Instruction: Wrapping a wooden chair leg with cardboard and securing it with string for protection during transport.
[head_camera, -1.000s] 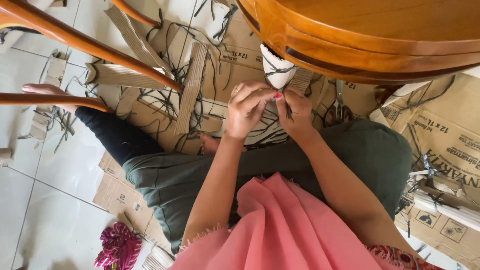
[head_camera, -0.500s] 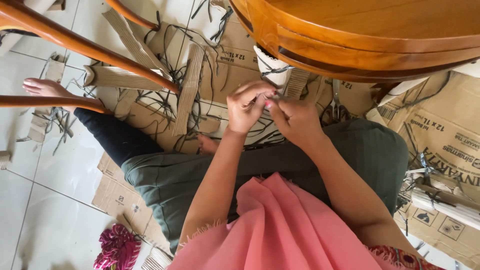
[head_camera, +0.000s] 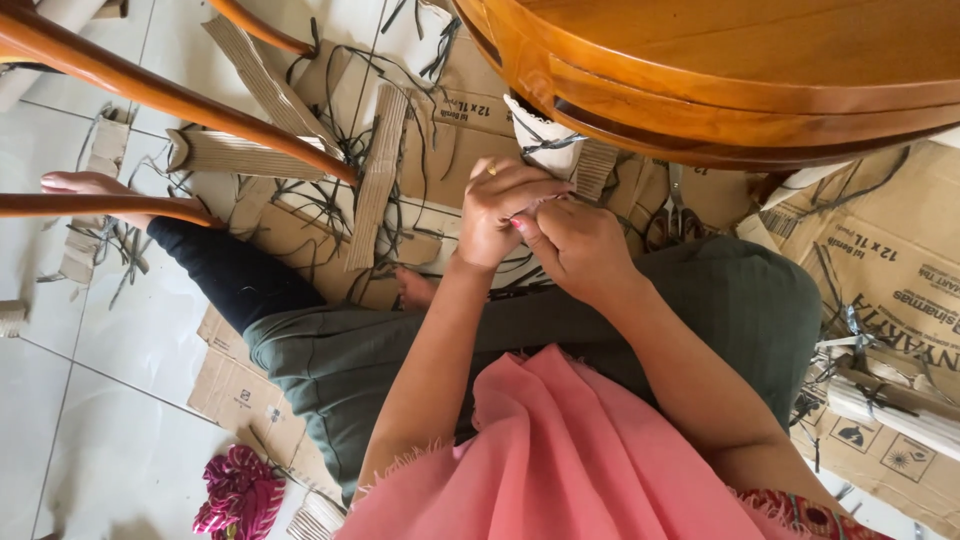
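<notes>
Both hands meet under the wooden chair (head_camera: 760, 70). The left hand (head_camera: 505, 210) and right hand (head_camera: 580, 245) have fingers pinched shut on a thin strand (head_camera: 535, 203). Cardboard strips (head_camera: 375, 175) lie nearby.

I see a pink cloth (head_camera: 560, 460) with a frayed edge, plain and without pattern. The trousers (head_camera: 420, 340) are dark grey-green, and the lower leg (head_camera: 225, 275) is covered in black. The round table (head_camera: 760, 70) and the chair legs (head_camera: 170, 95) are honey-brown varnished wood. The floor tiles (head_camera: 60, 420) are white. The flattened cardboard (head_camera: 890, 270) is plain brown with black print, and the corrugated strips (head_camera: 375, 175) show fine ribs. The thin cords (head_camera: 320, 190) are black. A small bundle (head_camera: 240, 490) is magenta (with darker stripes). One fingernail on the right hand (head_camera: 580, 245) is pink, and the left hand (head_camera: 505, 205) wears a gold ring.
</notes>
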